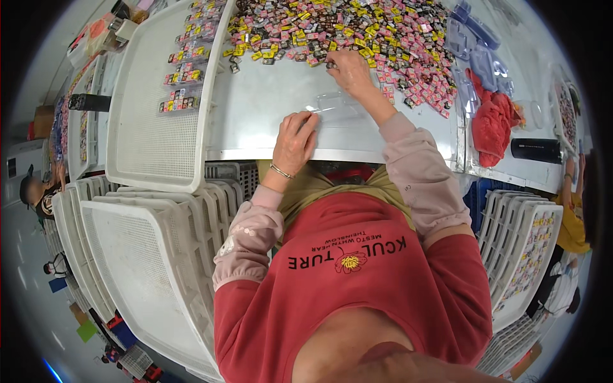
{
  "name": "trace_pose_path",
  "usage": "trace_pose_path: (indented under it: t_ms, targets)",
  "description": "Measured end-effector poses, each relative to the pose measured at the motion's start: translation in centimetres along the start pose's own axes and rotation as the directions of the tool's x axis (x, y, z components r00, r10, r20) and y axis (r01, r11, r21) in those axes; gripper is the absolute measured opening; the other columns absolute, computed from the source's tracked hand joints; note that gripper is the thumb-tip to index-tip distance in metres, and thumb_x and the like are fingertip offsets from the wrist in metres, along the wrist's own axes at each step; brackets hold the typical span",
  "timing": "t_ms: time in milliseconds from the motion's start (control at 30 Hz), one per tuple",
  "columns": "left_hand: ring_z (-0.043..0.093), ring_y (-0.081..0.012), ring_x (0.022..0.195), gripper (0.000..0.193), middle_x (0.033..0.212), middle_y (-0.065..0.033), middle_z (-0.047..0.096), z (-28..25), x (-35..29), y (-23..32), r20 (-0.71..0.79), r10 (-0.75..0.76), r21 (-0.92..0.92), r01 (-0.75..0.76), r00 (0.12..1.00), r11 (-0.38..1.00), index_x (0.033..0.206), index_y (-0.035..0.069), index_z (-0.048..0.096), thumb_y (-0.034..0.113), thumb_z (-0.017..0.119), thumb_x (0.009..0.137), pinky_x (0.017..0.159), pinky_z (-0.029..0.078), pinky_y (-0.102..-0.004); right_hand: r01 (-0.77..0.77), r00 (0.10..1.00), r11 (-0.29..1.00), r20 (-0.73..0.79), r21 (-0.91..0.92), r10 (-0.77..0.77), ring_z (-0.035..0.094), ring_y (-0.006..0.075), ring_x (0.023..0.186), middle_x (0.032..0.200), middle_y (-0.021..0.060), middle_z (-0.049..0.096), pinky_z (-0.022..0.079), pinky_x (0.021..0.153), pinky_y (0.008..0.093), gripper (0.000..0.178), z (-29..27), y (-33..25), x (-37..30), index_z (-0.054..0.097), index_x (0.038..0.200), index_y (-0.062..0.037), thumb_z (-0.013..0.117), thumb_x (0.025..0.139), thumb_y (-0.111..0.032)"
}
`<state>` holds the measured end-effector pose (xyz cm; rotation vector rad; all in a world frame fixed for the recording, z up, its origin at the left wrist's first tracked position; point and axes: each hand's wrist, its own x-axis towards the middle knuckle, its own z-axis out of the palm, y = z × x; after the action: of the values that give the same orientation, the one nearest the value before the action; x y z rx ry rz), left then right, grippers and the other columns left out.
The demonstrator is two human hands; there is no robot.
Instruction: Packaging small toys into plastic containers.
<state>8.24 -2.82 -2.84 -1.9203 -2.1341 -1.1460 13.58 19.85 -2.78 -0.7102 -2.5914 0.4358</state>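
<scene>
My left hand [295,142], with a bracelet at the wrist, pinches the left end of a clear plastic case [337,108] low over the metal tabletop [255,121]. The case is see-through, so its exact shape is hard to make out. Farther up, my right hand [352,73] reaches to the near edge of a wide heap of small wrapped pieces [300,29] in pink, yellow and black. Its fingers are closed on a small dark wrapped piece [330,65], partly hidden by the fingertips.
On the left lies a white mesh tray [143,137] with a row of filled clear cases [185,76]. Empty clear cases [469,35], a red cloth [490,127] and a black cylinder [535,150] are at the right. Stacked trays [134,249] stand either side of me; other people work beyond.
</scene>
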Motion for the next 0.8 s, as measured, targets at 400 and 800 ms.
trace_pose_path:
  t_ms: [400, 800]
  targets:
    - [0.051, -0.0328, 0.1, 0.04, 0.109, -0.0147, 0.053, 0.2, 0.2, 0.1, -0.031, -0.009, -0.026, 0.008, 0.999, 1.0, 0.107, 0.002, 0.057, 0.003, 0.067, 0.068, 0.086, 0.042, -0.0399, -0.573, 0.811, 0.11, 0.542, 0.812, 0.222, 0.06, 0.0074, 0.074, 0.086, -0.0014, 0.064, 0.046, 0.059, 0.0202, 0.018, -3.9, 3.1, -2.6, 0.067, 0.093, -0.008, 0.07, 0.084, -0.023]
    - [0.055, -0.0295, 0.093, 0.031, 0.102, -0.0106, 0.06, 0.5, -0.5, -0.6, -0.084, -0.078, -0.032, 0.076, 0.993, 0.997, 0.101, 0.002, 0.062, 0.001, 0.068, 0.07, 0.082, 0.044, -0.0381, -0.349, 0.928, 0.575, 0.358, 0.74, 0.104, 0.062, 0.0109, 0.069, 0.08, 0.0038, 0.066, 0.05, 0.061, 0.0251, 0.011, -3.2, -2.0, -5.4, 0.064, 0.093, -0.0007, 0.064, 0.083, -0.005]
